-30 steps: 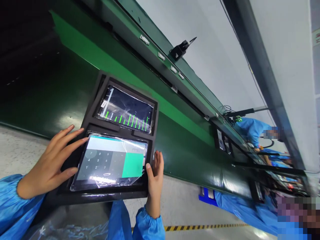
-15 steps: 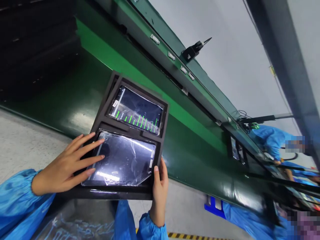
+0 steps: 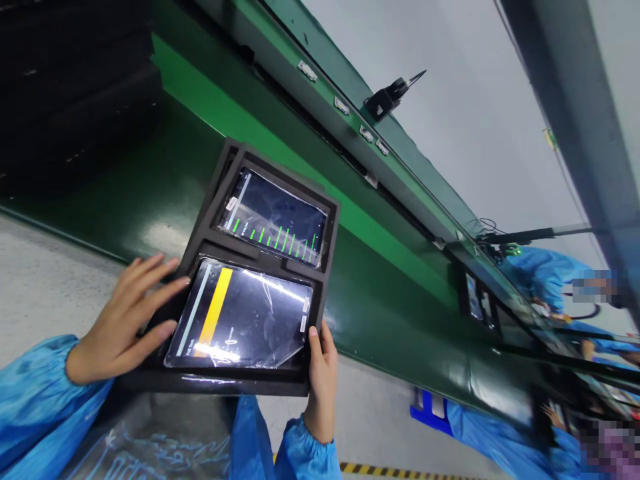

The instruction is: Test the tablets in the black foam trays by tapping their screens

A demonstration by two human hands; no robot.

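A black foam tray (image 3: 231, 248) with two recesses rests partly on the green belt and tilts toward me, with another tray edge showing under its far left side. The near recess holds a film-covered tablet (image 3: 260, 313), its screen lit with a yellow bar. In the far recess lies a second tablet (image 3: 280, 210) showing lines of green text. My left hand (image 3: 127, 320) hovers at the near tablet's left edge, fingers stretched and apart. Thumb on top, my right hand (image 3: 323, 373) grips the tray's right edge near its front corner.
Dark stacked trays (image 3: 75, 87) stand at the upper left of the green belt (image 3: 395, 313). A black device with a thin tip (image 3: 387, 99) sits on the side rail. Further right, people in blue sleeves work beside another tray with tablets (image 3: 477, 300).
My left hand has lifted off the near tablet and drawn back left. That tablet's screen has gone from dark to showing a yellow bar. My right hand keeps its grip.
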